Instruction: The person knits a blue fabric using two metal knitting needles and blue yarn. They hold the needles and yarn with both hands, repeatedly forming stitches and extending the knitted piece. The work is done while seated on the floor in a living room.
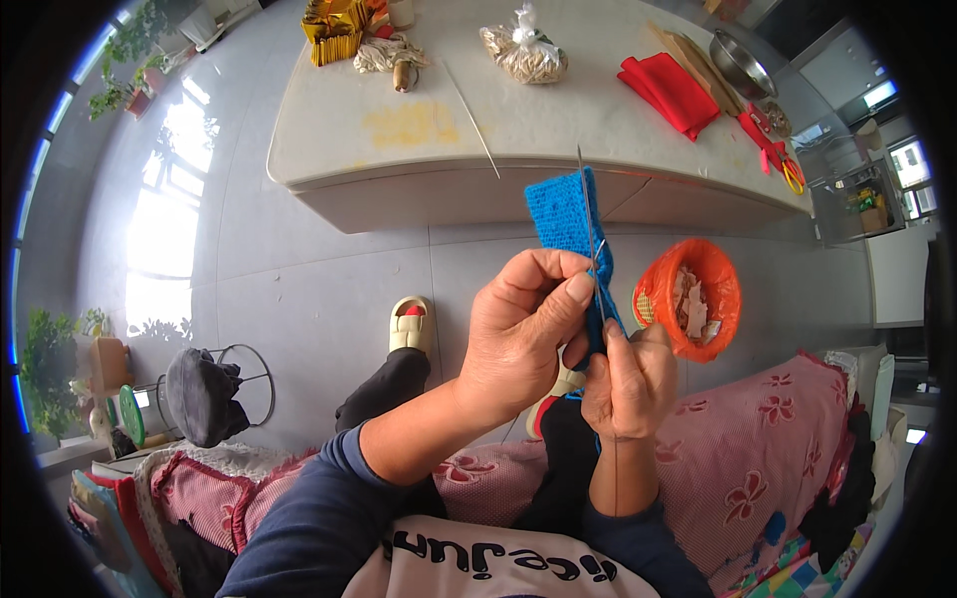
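Note:
A strip of blue knitting [561,209] hangs in the air in front of the table. My left hand [523,329] pinches it between thumb and forefinger near its right edge. A long thin knitting needle [585,187] runs along that edge, its point rising past the top of the strip. Close to my left fingertips, the pale tip of a second needle [601,245] crosses the long one. My right hand [632,381] grips the lower end of the knitting and needle. Part of the blue work is hidden behind my fingers. Blue yarn [574,394] shows below, by my right wrist.
On the table [321,134] lie a loose needle [469,119], a tied plastic bag [523,56], red cloth [669,96], scissors [791,176] and a cord bundle [389,56]. A bin with an orange liner [721,306] stands right on the floor. A pink patterned cover [718,448] lies under me.

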Demonstrator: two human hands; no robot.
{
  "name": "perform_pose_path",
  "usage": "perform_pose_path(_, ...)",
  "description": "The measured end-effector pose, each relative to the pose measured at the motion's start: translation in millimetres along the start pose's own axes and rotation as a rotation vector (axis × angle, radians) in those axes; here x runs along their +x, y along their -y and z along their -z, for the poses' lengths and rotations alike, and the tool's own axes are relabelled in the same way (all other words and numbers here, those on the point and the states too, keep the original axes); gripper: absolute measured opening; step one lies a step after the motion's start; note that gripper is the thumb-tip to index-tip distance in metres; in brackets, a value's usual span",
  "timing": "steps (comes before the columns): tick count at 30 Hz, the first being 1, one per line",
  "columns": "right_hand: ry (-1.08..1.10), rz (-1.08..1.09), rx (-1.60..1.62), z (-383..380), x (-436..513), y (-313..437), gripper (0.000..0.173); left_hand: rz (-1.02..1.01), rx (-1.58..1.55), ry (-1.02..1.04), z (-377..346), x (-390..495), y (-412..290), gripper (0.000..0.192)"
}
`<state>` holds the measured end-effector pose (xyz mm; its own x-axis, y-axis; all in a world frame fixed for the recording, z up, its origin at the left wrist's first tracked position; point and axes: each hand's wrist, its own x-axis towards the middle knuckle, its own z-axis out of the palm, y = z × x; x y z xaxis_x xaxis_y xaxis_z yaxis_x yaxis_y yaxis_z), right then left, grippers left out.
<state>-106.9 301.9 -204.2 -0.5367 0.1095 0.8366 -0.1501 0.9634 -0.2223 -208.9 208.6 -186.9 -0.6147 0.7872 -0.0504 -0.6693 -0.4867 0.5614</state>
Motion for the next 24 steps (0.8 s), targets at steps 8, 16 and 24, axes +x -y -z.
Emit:
perform_pose_path(8,-0.012,0.013,0.04,5.2,1.2,0.2,0.031,0.054,0.006,0.009,-6.9,-2.8,-10.9,0.006)
perform_pose_path(16,0.008,-0.063,0.211,18.4,6.7,-6.5,0.025,0.042,0.137,0.111,-1.3,-4.4,-17.4,0.012)
perform_pose_path(24,-0.024,-0.104,0.31,20.4,8.0,-7.2,0.023,0.008,0.164,0.114,-0.9,-7.9,-14.1,0.014)
